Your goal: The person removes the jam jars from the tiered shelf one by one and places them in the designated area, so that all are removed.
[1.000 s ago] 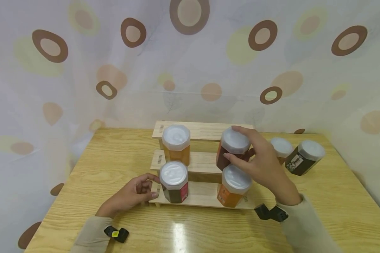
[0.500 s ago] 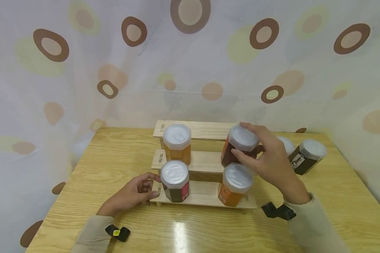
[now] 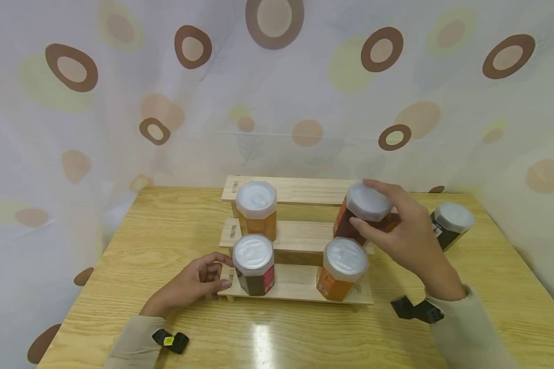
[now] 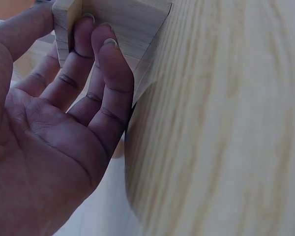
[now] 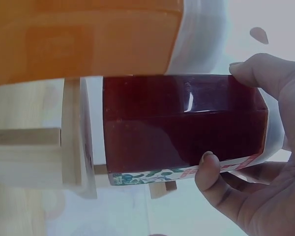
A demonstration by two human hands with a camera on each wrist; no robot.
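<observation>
My right hand (image 3: 408,230) grips a dark red jar (image 5: 182,128) with a white lid by its upper part, thumb and fingers on opposite sides. The jar is upright at the right end of the middle tier of a three-tier wooden rack (image 3: 300,238); in the right wrist view a thin gap shows between its base and the board. An orange jar (image 3: 336,282) stands on the bottom tier in front of it. My left hand (image 3: 189,284) holds the rack's lower left end, fingers curled at the board's edge (image 4: 64,29).
An amber jar (image 3: 258,223) stands on the middle tier at left, with a dark jar (image 3: 255,279) with a pink label below it on the bottom tier. Another dark jar (image 3: 451,225) stands on the table (image 3: 489,287) to the right, partly behind my right hand. A patterned curtain (image 3: 277,102) hangs behind.
My right hand has moved the dark red jar to the right along the middle tier. A jar on the table behind it is now hidden. My left hand has stayed in place.
</observation>
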